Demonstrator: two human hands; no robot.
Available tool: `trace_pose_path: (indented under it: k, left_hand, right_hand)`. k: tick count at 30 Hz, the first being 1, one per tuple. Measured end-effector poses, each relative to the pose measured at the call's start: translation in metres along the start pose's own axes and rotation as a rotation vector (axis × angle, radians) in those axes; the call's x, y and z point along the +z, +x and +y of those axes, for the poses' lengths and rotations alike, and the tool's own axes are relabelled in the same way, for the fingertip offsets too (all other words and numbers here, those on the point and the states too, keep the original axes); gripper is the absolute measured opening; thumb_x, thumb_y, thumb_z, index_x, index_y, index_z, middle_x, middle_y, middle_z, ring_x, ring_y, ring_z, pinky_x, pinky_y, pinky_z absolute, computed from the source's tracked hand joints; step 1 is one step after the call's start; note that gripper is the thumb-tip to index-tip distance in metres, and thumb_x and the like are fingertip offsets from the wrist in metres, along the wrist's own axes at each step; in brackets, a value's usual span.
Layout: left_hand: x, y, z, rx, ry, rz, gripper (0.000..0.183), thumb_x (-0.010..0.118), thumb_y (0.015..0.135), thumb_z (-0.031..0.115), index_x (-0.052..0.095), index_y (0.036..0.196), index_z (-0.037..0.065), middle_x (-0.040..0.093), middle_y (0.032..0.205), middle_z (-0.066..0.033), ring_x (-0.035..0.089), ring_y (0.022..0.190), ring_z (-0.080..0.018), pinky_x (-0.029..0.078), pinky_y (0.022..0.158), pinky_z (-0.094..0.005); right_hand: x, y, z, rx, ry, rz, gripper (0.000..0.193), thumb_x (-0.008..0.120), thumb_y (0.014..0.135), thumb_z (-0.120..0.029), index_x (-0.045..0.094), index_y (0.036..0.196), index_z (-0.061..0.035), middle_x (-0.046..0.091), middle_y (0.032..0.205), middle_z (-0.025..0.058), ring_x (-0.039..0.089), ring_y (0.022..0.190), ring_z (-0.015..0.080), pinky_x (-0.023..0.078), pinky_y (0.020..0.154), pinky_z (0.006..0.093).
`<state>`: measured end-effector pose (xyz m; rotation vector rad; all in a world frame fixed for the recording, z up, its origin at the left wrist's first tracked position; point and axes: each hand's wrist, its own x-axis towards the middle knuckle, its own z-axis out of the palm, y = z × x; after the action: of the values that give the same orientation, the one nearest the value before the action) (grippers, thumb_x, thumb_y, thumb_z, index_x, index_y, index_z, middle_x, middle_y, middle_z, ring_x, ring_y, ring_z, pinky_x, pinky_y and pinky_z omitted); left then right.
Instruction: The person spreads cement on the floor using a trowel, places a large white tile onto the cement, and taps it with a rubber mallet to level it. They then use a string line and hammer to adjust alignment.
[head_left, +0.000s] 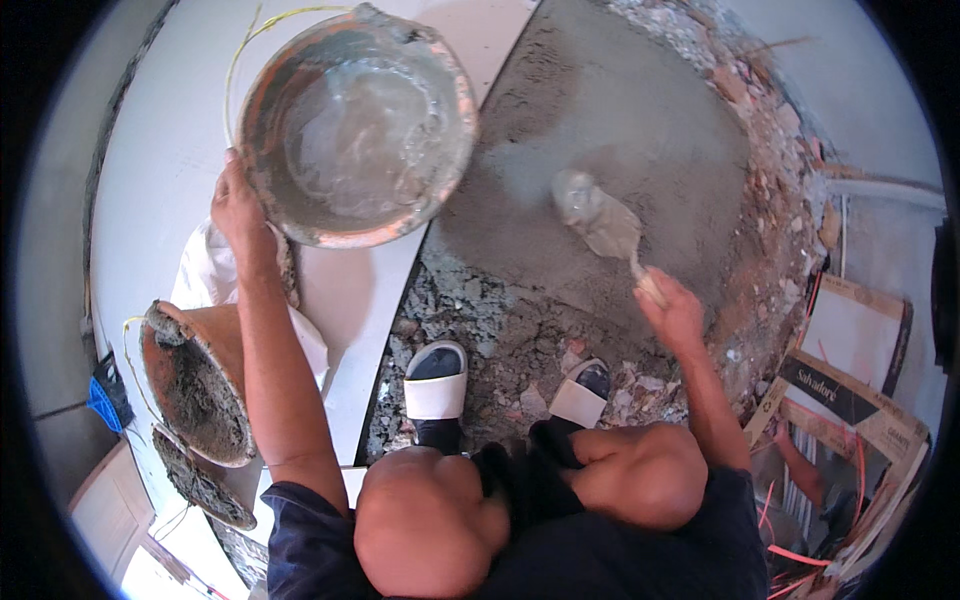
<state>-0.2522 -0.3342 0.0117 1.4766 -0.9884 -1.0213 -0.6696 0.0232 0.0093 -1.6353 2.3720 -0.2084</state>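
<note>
My left hand (240, 205) grips the near left rim of a round bucket (350, 238) coated with cement, with its yellow handle hanging to the left. Wet grey slurry (365, 135) lies inside the bucket. At the right, my right hand (672, 308) is closed round the handle of a trowel (607, 222). Wet, runny mortar covers the trowel's blade, which is over a smoothed bed of grey mortar (640, 110). Whether the blade touches the bed I cannot tell.
Pale floor tiles (350, 290) run along the left. Two cement-caked buckets, one of them orange-brown (205, 385), lie tipped beside a white sack (207, 270). Broken rubble (775, 180) borders the mortar at the right. Cardboard tile boxes (835, 400) and another person's arm (797, 465) are at lower right.
</note>
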Motion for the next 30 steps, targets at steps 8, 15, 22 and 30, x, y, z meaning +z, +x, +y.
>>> trace_pose_path:
  k: [8, 15, 22, 30]
  left_hand:
    - [0.000, 0.002, 0.003, -0.015, -0.023, -0.035, 0.048, 0.057, 0.097, 0.035, 0.062, 0.110, -0.010, 0.067, 0.099, -0.0132, 0.063, 0.086, -0.0175, 0.051, 0.077, -0.0300]
    - [-0.003, 0.004, 0.000, -0.044, 0.016, -0.020, 0.053, 0.054, 0.098, 0.036, 0.056, 0.123, -0.011, 0.064, 0.111, -0.0184, 0.063, 0.096, -0.0242, 0.051, 0.085, -0.0342]
    - [-0.005, 0.006, 0.002, -0.047, 0.019, -0.056, 0.052, 0.050, 0.100, 0.033, 0.052, 0.129, -0.010, 0.061, 0.118, -0.0195, 0.062, 0.103, -0.0253, 0.051, 0.087, -0.0351]
    - [-0.014, 0.015, -0.005, -0.016, 0.053, -0.155, 0.049, 0.044, 0.103, 0.033, 0.053, 0.128, -0.008, 0.062, 0.118, -0.0155, 0.061, 0.102, -0.0229, 0.051, 0.087, -0.0348]
  right_hand:
    - [-0.016, -0.012, 0.002, 0.065, 0.046, -0.011, 0.044, 0.066, 0.088, -0.036, 0.059, 0.125, -0.0146, 0.065, 0.102, 0.0151, 0.064, 0.092, 0.0377, 0.052, 0.075, 0.0458]
    - [0.003, 0.038, -0.007, 0.014, -0.137, -0.462, 0.042, 0.048, 0.095, -0.048, 0.055, 0.117, -0.0140, 0.066, 0.105, 0.0200, 0.065, 0.091, 0.0415, 0.051, 0.074, 0.0499]
    - [0.003, 0.122, 0.035, 0.276, -0.057, -0.347, 0.043, 0.047, 0.094, -0.049, 0.055, 0.113, -0.0112, 0.066, 0.106, 0.0213, 0.064, 0.093, 0.0439, 0.050, 0.079, 0.0534]
    - [0.005, 0.144, 0.169, 0.570, -0.002, 0.047, 0.051, 0.046, 0.095, -0.049, 0.058, 0.113, -0.0029, 0.068, 0.095, 0.0226, 0.066, 0.087, 0.0410, 0.051, 0.076, 0.0490]
